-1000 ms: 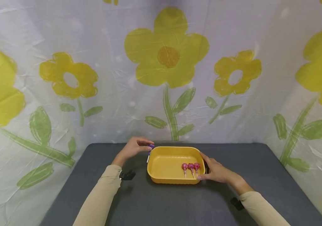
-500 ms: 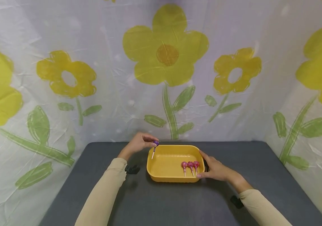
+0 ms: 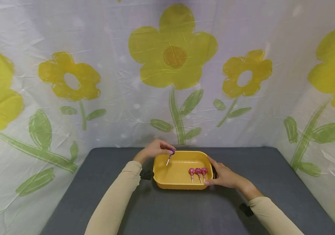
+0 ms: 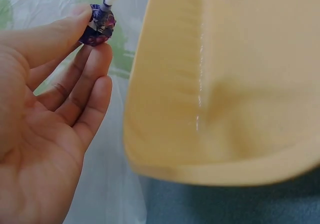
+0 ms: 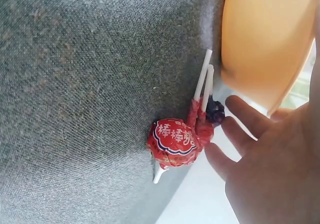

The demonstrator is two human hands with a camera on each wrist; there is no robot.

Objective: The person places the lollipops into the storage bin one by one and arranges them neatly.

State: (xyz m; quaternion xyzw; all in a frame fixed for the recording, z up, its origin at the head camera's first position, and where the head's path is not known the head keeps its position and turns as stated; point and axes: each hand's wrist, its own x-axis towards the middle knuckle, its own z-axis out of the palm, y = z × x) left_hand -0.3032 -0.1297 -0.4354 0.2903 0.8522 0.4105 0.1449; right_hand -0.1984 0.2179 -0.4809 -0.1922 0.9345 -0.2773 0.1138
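Observation:
My left hand (image 3: 155, 150) pinches a purple-wrapped lollipop (image 3: 172, 152) by its candy head between thumb and fingers. In the left wrist view the white stick of this lollipop (image 4: 99, 28) points upward. It is held over the back left of a yellow tray (image 3: 179, 187). Three pink lollipops (image 3: 198, 171) lie side by side inside, at the right, sticks toward the front. My right hand (image 3: 227, 178) grips the tray's right end, thumb at the front corner and index finger farther back. The right wrist view shows its other fingers beside a red lollipop (image 5: 174, 143) and several more.
Next to the tray's right end, a dark purple lollipop (image 5: 215, 112) and red ones lie on the grey cloth (image 5: 80, 94), mostly hidden from the head view by my hand. A white curtain with yellow flowers (image 3: 174, 57) hangs behind the table.
My left hand has carried the purple lollipop rightward, from beside the tray's left rim to over its back left part. The right hand and the three pink lollipops stay in place.

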